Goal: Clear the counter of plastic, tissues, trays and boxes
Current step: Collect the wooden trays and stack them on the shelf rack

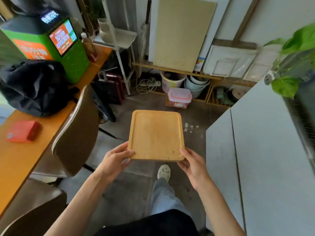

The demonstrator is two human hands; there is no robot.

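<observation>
I hold a square wooden tray (156,135) level in front of me, above the floor, between the counter and a grey cabinet. My left hand (114,161) grips its near left corner, thumb on top of the rim. My right hand (192,165) grips the near right corner the same way. The tray is empty. On the orange counter (20,159) to my left lies a red tissue pack (23,131).
A black bag (32,86), a green kiosk with a screen (56,43) and a bottle (89,46) stand on the counter. Brown chairs (76,133) sit beside it. A pink-lidded plastic box (179,97) and buckets (172,82) are on the floor ahead. A grey cabinet (264,159) is at right.
</observation>
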